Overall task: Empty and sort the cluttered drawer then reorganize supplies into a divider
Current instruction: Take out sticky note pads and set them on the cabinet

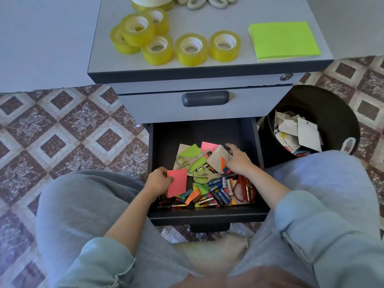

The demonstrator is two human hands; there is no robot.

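The dark drawer [207,214] is pulled open, its front half heaped with loose batteries [218,193], two grey scissors [190,160] lying flat, red scissors [242,189] at the right, and bright sticky notes [188,151]. A pink pad [178,183] stands tilted at the left front, pinched by the left hand [159,179].
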